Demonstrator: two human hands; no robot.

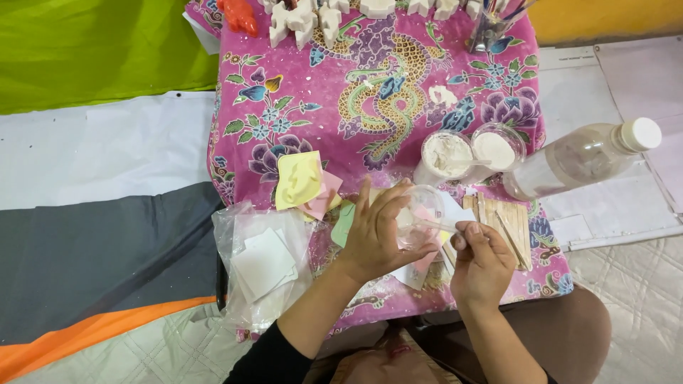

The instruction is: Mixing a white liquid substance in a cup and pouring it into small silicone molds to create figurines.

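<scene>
Clear cup (418, 213) gripped in left hand (376, 235), mouth tilted right toward right hand (480, 259), whose fingers pinch a stick (432, 225) dipping inside.

Clear plastic cup (420, 213): tilted, whitish contents, just below the two powder tubs (469, 153). Thin stick (440, 225), apparently wooden, enters it.

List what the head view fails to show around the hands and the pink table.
- Contents of the clear cup: hidden by the left hand around it.
- Thin stick's grip end: covered by the right hand's fingers.
- White figures and brush holder: cut off by the top edge.
- Plastic bag's white pieces: too blurred to identify.
</scene>
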